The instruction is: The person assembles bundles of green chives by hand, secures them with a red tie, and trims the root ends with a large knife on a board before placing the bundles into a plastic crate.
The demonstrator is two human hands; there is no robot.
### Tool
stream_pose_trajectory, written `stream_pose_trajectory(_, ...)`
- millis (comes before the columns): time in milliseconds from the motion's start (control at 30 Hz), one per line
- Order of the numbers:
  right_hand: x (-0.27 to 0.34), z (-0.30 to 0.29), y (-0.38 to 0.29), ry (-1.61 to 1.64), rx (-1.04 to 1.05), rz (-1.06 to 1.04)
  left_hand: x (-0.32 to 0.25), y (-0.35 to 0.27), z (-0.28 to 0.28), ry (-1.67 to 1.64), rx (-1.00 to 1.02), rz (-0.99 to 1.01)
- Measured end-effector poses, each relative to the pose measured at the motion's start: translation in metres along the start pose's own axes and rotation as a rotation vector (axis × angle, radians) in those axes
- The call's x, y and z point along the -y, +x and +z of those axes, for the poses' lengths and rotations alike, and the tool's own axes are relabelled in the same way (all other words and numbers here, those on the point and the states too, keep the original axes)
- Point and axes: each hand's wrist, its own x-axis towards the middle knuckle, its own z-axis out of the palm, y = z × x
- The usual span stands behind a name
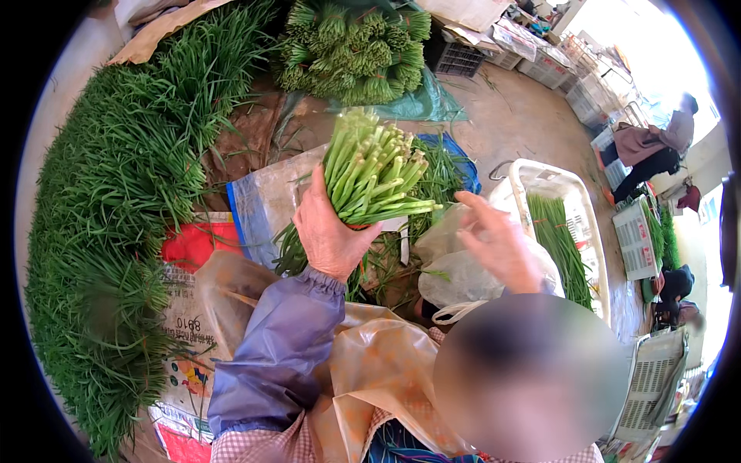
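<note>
My left hand point(331, 234) is wrapped around a thick bunch of green stalks point(376, 173), pale cut ends upward and away from me. A reddish band shows at the grip. The leafy lower part hangs behind my hand and forearm, partly hidden. To the right, my right hand point(499, 243) is slightly blurred, its fingers bent and apart, with nothing seen in it. Beneath it lies a translucent plastic bag point(457, 280). Loose green leaves point(431, 179) lie beyond the held bunch. A plastic apron point(382, 359) covers my lap.
Leafy bundles point(110, 202) fill the left side. Tied bundles point(359, 52) are stacked at the back on a green sheet point(428, 98). On the right, a white plastic crate point(599, 272) holds long green bundles point(558, 249). A seated person point(666, 136) is farther right, near more crates point(634, 237).
</note>
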Motion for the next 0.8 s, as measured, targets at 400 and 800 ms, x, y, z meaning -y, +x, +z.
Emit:
stream_pose_trajectory(400, 0.054, 0.125, 0.062, 1.391, -0.241, -0.092, 0.008, 0.012, 0.007, -0.617, 0.222, -0.123)
stream_pose_trajectory(800, -0.137, 0.203, 0.115, 1.138, -0.221, 0.629, 0.065, 0.162, -0.048, 0.036, 0.676, 0.041)
